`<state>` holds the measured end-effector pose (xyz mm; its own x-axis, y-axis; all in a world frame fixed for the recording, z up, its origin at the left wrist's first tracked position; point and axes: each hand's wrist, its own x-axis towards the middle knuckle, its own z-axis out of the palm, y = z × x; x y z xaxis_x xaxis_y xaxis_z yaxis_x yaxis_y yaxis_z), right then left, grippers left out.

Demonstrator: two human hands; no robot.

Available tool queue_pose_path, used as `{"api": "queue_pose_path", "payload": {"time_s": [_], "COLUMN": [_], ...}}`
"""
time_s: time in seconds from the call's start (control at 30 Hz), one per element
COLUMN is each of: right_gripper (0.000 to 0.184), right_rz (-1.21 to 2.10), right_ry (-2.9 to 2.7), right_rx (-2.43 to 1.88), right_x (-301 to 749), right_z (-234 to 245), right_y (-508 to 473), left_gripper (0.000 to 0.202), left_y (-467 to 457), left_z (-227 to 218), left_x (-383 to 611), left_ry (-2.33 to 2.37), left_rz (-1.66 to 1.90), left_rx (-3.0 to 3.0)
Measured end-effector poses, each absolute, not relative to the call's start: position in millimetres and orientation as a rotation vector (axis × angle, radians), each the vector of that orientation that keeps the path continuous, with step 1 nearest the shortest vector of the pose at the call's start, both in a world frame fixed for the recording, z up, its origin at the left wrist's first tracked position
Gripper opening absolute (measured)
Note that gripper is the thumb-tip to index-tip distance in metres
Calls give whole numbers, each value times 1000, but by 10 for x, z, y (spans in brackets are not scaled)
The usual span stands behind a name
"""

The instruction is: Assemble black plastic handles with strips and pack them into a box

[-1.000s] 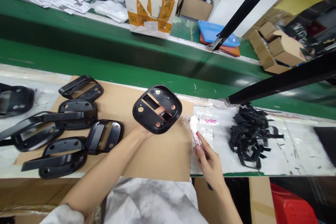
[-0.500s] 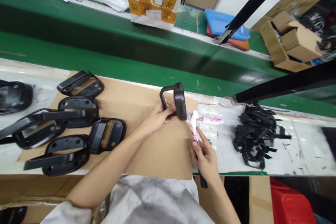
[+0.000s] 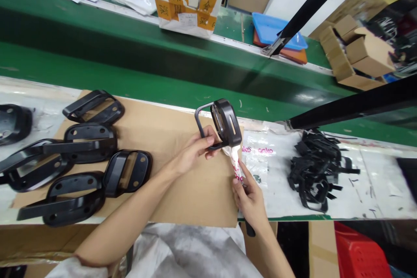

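My left hand (image 3: 203,143) is closed around the loop of a black plastic handle bracket (image 3: 232,124), held tilted above the cardboard sheet (image 3: 195,200). Its slotted oval base faces right. In my right hand (image 3: 250,195) is a black-handled tool (image 3: 250,228), its upper part wrapped in white plastic film (image 3: 235,160) with pink print. The wrapped end meets the lower edge of the bracket; whether it presses on it I cannot tell. The tool's tip is hidden by the film. Several similar brackets (image 3: 128,171) lie at the left.
At right lies a heap of black strip scraps (image 3: 314,169). Behind the bench runs a green ledge (image 3: 107,21) carrying a taped white package (image 3: 187,13) and a blue tray (image 3: 276,30). A black post (image 3: 352,102) slants in from the right. Below stands a red crate (image 3: 361,252).
My left hand has turned the bracket so its slotted base now shows. The wrapped end of the tool has shifted slightly left, under the bracket. The camera view has moved a little.
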<state>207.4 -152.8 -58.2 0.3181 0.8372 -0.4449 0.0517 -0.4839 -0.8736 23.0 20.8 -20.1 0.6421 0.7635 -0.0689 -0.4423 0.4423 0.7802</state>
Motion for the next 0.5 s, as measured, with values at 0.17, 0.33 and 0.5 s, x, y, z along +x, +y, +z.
{"api": "queue_pose_path", "payload": {"time_s": [0.17, 0.33, 0.5], "right_gripper": [91, 86, 84], "right_rz": [1233, 1244, 1228], "right_ry": [-785, -783, -791], "right_rx": [-1787, -1773, -1796], "right_x": [2064, 2076, 2093], "right_z": [-566, -580, -637], "right_y": [-1508, -1513, -1541], "left_gripper": [35, 33, 24], "left_y": [203, 206, 198], "left_z": [-245, -246, -298], "left_x": [215, 210, 222], "left_ry": [441, 417, 362], "left_rz": [796, 792, 794], "left_rx": [761, 732, 817]}}
